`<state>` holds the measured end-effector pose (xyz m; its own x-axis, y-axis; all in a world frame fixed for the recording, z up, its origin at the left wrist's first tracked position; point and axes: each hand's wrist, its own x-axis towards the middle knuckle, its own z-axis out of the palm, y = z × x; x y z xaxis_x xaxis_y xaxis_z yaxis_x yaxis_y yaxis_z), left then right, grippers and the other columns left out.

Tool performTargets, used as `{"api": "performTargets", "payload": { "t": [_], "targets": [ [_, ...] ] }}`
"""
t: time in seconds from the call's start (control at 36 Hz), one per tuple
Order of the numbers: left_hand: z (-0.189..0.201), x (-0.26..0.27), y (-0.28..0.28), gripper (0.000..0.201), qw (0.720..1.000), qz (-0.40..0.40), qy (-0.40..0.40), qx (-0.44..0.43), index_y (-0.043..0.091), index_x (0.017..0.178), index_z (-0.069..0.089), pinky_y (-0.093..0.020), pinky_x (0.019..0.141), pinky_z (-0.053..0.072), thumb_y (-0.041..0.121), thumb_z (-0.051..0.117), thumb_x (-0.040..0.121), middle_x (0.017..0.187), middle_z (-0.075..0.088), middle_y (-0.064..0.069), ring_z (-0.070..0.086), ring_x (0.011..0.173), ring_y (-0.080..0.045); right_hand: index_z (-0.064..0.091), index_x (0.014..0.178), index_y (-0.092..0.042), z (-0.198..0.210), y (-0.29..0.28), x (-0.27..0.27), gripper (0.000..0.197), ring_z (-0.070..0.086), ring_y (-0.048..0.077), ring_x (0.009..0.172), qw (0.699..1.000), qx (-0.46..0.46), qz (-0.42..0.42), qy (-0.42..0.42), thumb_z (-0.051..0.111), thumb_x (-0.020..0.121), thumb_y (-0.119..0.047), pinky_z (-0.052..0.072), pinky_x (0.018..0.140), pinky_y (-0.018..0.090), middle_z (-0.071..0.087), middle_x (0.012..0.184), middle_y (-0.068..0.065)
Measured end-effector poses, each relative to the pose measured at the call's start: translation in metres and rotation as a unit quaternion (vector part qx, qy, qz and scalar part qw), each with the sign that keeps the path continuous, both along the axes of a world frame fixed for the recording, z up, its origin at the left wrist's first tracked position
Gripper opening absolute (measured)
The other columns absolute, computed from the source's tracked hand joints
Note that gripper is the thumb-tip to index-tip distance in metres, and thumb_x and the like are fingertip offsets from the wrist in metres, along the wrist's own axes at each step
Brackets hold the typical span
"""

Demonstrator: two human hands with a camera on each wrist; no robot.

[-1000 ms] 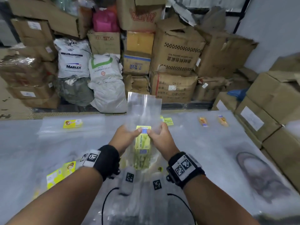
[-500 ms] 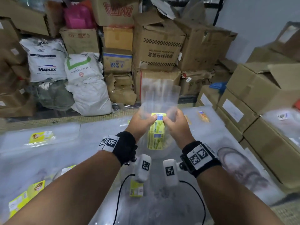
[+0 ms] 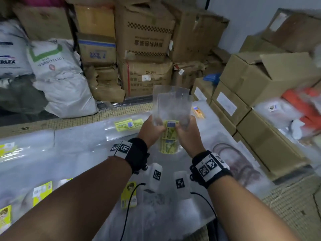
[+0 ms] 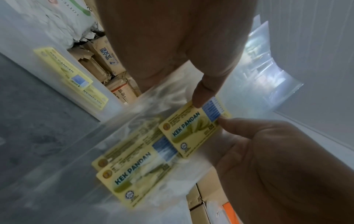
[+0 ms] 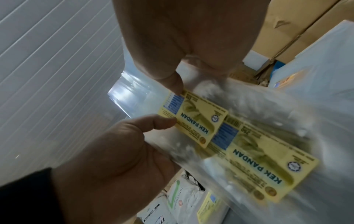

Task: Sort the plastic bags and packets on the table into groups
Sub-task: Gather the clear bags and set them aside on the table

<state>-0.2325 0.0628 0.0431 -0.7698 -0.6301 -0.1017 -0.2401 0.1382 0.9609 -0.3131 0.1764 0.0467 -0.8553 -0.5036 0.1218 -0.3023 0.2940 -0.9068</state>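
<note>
Bags point(image 3: 171, 119) hang between my two hands, clear ones with yellow labels, held up above the table point(image 3: 78, 150) with their long axis running away from me, open ends far, labels near. My left hand point(image 3: 152, 131) pinches the left edge beside the top label point(image 4: 193, 130), thumb on the front; my right hand point(image 3: 186, 134) pinches the right edge the same way, so neither is free. Both grips sit level at the top label's blue panel. A matching pair of yellow-labelled bags point(image 3: 128, 124) lies flat on the table just left of my left hand and a little farther out. I judge that pile the target, so the left hand is nearer.
</note>
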Motion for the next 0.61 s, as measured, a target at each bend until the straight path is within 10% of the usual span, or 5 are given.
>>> {"api": "performTargets", "payload": {
  "t": [0.5, 0.61],
  "targets": [
    [-0.02, -0.01, 0.03, 0.039, 0.996, 0.0, 0.08, -0.023, 0.009, 0.104, 0.066, -0.022, 0.078, 0.05, -0.008, 0.075, 0.07, 0.1, 0.068, 0.0, 0.064, 0.092, -0.003, 0.038, 0.131, -0.009, -0.04, 0.03, -0.034, 0.057, 0.059, 0.001, 0.096, 0.994, 0.009, 0.099, -0.047, 0.07, 0.085, -0.003, 0.05, 0.082, 0.014, 0.055, 0.106, -0.016],
    [-0.022, -0.01, 0.034, 0.038, 0.996, -0.02, 0.056, -0.061, 0.015, 0.1, 0.063, -0.028, 0.08, 0.053, -0.013, 0.07, 0.075, 0.105, 0.067, -0.007, 0.064, 0.095, -0.016, 0.047, 0.128, -0.022, -0.051, 0.026, -0.041, 0.053, 0.062, 0.007, 0.102, 0.99, 0.054, 0.123, -0.032, 0.068, 0.08, -0.027, 0.054, 0.087, 0.039, 0.062, 0.11, -0.009]
  ]
}}
